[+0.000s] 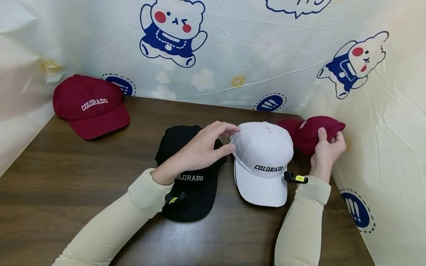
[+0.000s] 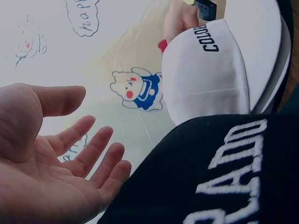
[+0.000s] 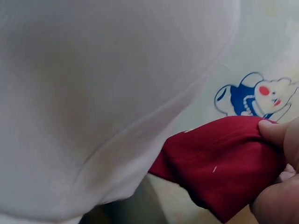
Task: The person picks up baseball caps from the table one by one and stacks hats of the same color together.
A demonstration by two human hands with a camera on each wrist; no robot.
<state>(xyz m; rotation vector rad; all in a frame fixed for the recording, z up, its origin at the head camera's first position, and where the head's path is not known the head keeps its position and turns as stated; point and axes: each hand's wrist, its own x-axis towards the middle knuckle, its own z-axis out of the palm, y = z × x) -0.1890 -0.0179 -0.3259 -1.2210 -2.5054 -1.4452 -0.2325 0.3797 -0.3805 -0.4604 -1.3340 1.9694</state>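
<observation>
In the head view my right hand (image 1: 327,151) pinches the crown of a dark red cap (image 1: 314,135) at the right, thumb on the near side. The cap's brim points left, partly hidden behind a white cap (image 1: 263,147) lettered COLORADO. My left hand (image 1: 203,146) hovers over a black cap (image 1: 193,199), its fingers loosely bent and its fingertips near the white cap's left side. The left wrist view shows the left palm (image 2: 56,172) bare, with nothing held. In the right wrist view the red cloth (image 3: 224,163) is bunched between thumb and fingers.
Another dark red cap (image 1: 90,105) lies at the far left, its brim toward the front right. The brown wooden table (image 1: 83,177) is bordered at the back and sides by a pale sheet (image 1: 226,48) printed with bears.
</observation>
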